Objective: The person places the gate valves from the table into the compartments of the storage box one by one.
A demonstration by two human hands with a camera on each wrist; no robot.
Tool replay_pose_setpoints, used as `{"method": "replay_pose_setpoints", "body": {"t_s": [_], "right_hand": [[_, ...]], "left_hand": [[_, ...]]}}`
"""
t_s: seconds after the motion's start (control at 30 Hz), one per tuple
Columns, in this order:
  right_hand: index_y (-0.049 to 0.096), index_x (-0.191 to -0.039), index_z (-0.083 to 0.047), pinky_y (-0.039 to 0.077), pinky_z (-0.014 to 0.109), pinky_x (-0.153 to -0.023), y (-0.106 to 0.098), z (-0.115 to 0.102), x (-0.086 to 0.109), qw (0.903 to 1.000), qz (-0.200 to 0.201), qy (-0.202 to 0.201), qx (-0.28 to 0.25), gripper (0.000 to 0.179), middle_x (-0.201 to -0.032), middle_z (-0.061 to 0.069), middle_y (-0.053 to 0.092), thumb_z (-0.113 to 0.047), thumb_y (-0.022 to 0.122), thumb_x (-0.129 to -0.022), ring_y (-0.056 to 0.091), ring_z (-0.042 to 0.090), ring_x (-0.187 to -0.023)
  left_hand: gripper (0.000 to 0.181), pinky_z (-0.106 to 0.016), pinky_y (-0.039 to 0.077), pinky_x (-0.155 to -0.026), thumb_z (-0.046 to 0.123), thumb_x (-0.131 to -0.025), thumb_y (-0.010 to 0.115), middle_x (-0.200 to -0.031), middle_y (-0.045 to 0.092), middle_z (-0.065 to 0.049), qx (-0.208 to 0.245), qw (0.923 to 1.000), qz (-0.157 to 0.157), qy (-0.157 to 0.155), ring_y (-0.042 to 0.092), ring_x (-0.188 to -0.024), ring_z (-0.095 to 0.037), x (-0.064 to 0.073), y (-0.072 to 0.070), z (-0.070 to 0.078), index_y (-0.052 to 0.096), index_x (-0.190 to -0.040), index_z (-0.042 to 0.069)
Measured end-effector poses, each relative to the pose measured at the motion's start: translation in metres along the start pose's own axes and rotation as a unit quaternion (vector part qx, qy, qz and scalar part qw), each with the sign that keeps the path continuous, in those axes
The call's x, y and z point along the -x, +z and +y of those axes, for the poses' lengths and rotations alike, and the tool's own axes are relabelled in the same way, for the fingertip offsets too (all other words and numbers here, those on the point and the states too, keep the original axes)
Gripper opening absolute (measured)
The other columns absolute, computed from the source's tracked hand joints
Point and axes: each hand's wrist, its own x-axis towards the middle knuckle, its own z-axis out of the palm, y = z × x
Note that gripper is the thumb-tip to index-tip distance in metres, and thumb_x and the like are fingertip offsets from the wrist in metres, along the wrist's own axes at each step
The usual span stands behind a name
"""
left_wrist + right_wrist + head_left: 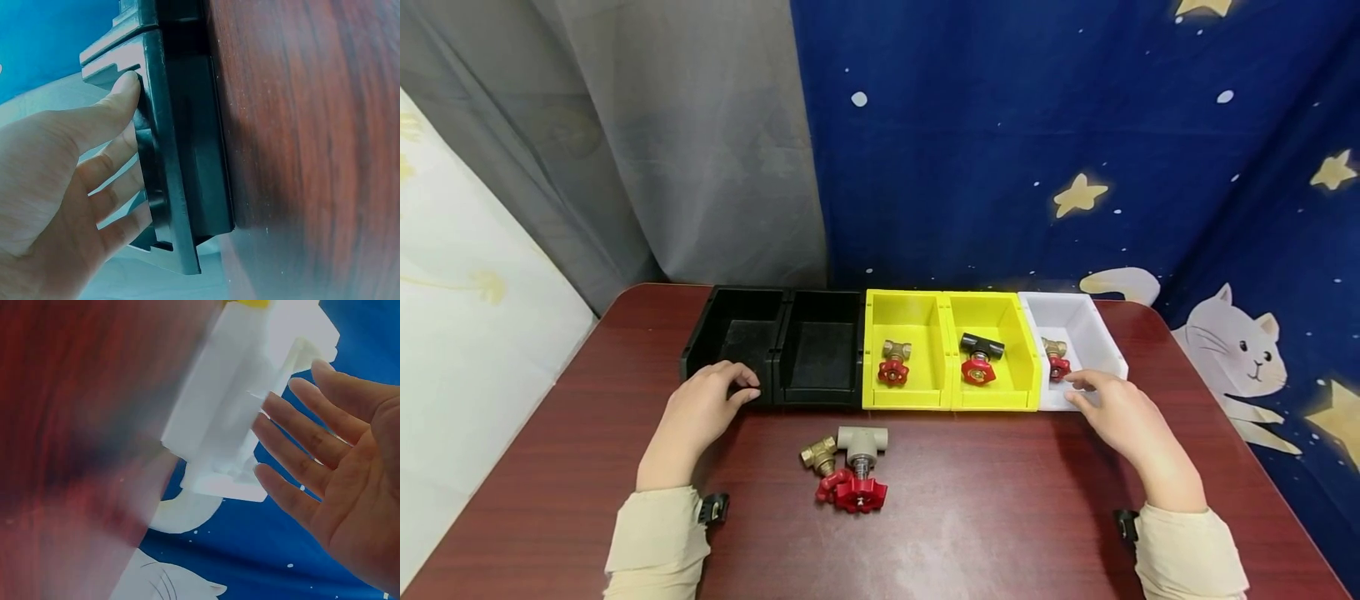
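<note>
My left hand [707,406] is at the front of the leftmost black bin [197,144], fingers loosely bent over its rim and thumb tip right at the edge. My right hand [1122,413] reaches over the front of the white bin [1093,333] with its fingers spread and nothing between them. A brass valve with a red handwheel [1057,367] lies in that bin, close to the right fingertips. On the table between the hands lie a grey plastic valve [862,446] with a red handwheel and a smaller brass valve [820,456] with a red handle, touching each other.
A second black bin [822,398] and two yellow bins complete the row. The left yellow bin [907,400] has a brass valve [895,362] in it; the right yellow bin [996,401] has a black valve [981,346]. Curtains [940,167] hang behind the table [985,500].
</note>
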Motion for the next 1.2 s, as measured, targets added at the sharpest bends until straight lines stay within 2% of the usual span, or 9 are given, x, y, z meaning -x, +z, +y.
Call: {"method": "replay_pose_setpoints", "body": {"t_s": [0.23, 0.43, 0.7, 0.97, 1.2], "right_hand": [[0.072, -0.102, -0.004, 0.048, 0.06, -0.083, 0.008, 0.003, 0.002, 0.9985, 0.039, -0.026, 0.028, 0.015, -0.106, 0.021, 0.068, -0.01, 0.072, -0.089, 0.06, 0.041, -0.1], [0.072, -0.093, -0.007, 0.05, 0.058, -0.079, 0.011, 0.006, 0.003, 0.9971, 0.058, -0.033, 0.037, 0.008, -0.096, 0.016, 0.068, -0.008, 0.075, -0.087, 0.059, 0.037, -0.093], [0.074, -0.093, -0.007, 0.049, 0.059, -0.08, 0.011, 0.004, -0.006, 0.9991, 0.04, -0.007, 0.012, 0.006, -0.099, 0.019, 0.068, -0.01, 0.075, -0.087, 0.06, 0.039, -0.093], [0.074, -0.088, -0.005, 0.049, 0.056, -0.074, 0.008, 0.003, -0.015, 0.9994, 0.025, 0.024, -0.005, 0.005, -0.097, 0.016, 0.069, -0.01, 0.075, -0.087, 0.06, 0.035, -0.082], [0.074, -0.085, -0.006, 0.049, 0.056, -0.076, 0.01, 0.003, -0.014, 0.9988, 0.023, 0.037, -0.022, 0.005, -0.098, 0.015, 0.069, -0.009, 0.075, -0.088, 0.06, 0.035, -0.084]], "left_hand": [[0.005, -0.051, 0.049, -0.076, 0.017, -0.093, 0.071, -0.097, 0.064, -0.004, 0.002, 0.9998, 0.016, 0.008, 0.059, -0.092, -0.029, 0.0, -0.002, 0.0, 0.069, -0.097, 0.015], [0.005, -0.044, 0.046, -0.068, 0.018, -0.094, 0.07, -0.094, 0.063, -0.002, -0.001, 0.9993, 0.035, 0.016, 0.056, -0.082, -0.023, 0.0, -0.011, 0.002, 0.069, -0.098, 0.015], [0.006, -0.05, 0.047, -0.072, 0.018, -0.094, 0.07, -0.1, 0.065, -0.005, 0.004, 0.9981, 0.059, 0.017, 0.058, -0.088, -0.028, 0.006, -0.027, 0.007, 0.069, -0.099, 0.015], [0.003, -0.051, 0.047, -0.073, 0.016, -0.094, 0.069, -0.097, 0.065, -0.004, -0.008, 0.9975, 0.067, 0.023, 0.058, -0.089, -0.028, 0.011, -0.027, 0.01, 0.069, -0.097, 0.015], [0.005, -0.052, 0.049, -0.076, 0.013, -0.092, 0.07, -0.096, 0.065, -0.003, -0.023, 0.9945, 0.089, 0.05, 0.06, -0.09, -0.028, 0.019, -0.028, 0.015, 0.068, -0.096, 0.015]]}}
